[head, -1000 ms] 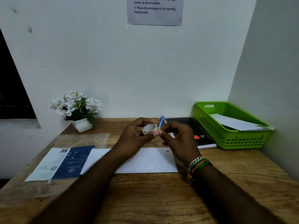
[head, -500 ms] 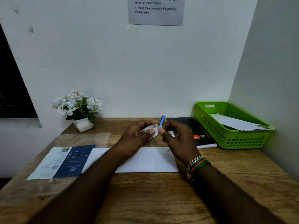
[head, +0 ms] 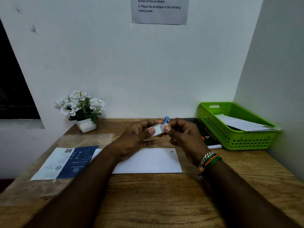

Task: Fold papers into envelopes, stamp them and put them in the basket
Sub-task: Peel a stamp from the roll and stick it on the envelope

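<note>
My left hand (head: 138, 137) grips a small white roll of stamps (head: 155, 130) above the desk, thumb on its side. The thumb and forefinger of my right hand (head: 182, 135) pinch the loose end of the strip (head: 163, 128) at the roll's right edge. Below both hands a white envelope (head: 148, 161) lies flat on the wooden desk (head: 164, 203). The green basket (head: 236, 140) stands at the back right against the wall, with a white envelope (head: 241, 125) lying inside it.
A blue and white printed sheet (head: 65, 162) in a clear plastic sleeve lies at the left. A white pot of flowers (head: 82, 111) stands at the back left. A black notebook (head: 207, 137) and a blue pen (head: 166, 119) lie behind my hands.
The roll has tipped from showing its open ring to lying on its side in my left hand. My right fingers have taken hold of the strip's end.
</note>
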`<move>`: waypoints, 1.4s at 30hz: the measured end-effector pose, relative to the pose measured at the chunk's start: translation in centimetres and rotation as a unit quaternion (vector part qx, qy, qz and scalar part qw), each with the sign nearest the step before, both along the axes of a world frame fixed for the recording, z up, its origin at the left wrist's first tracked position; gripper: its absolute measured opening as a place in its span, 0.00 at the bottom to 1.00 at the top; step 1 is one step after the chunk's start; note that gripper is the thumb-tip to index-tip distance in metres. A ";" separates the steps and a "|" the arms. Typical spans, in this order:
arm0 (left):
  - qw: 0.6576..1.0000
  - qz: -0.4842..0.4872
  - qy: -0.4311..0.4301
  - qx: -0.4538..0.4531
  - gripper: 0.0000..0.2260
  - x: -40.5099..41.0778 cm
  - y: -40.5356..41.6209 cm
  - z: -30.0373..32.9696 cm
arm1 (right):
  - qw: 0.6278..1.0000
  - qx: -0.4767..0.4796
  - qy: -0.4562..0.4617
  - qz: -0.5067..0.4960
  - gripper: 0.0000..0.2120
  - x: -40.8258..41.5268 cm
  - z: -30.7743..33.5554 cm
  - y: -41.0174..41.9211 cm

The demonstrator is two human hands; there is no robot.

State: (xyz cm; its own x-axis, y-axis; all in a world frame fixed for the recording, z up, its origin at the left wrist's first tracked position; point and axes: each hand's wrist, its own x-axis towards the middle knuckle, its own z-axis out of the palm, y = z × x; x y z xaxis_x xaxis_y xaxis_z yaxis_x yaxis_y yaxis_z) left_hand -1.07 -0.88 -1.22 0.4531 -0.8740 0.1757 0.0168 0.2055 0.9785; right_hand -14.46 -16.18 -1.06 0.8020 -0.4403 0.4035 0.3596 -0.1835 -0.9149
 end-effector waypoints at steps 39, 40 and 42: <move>0.982 0.146 -0.105 0.059 0.12 3.0 0.8 -0.7 | 0.989 -0.018 0.070 -0.128 0.08 -0.9 0.2 -2.9; 0.961 0.197 -0.182 0.075 0.11 3.5 0.5 -0.8 | 0.983 -0.059 0.069 -0.162 0.08 -0.8 -0.1 -3.3; 0.919 0.266 -0.275 0.089 0.12 4.8 -0.2 -1.3 | 0.970 -0.111 0.076 -0.201 0.08 -0.6 -0.6 -3.6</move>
State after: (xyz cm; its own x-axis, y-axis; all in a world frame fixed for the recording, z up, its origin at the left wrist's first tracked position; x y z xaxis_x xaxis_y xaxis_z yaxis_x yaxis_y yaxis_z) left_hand 3.75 -1.05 -2.49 0.7107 -0.5910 0.3817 -0.5474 -0.1237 0.8277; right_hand -15.10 -19.80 -1.63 0.6409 -0.6459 0.4148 0.0817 -0.4799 -0.8735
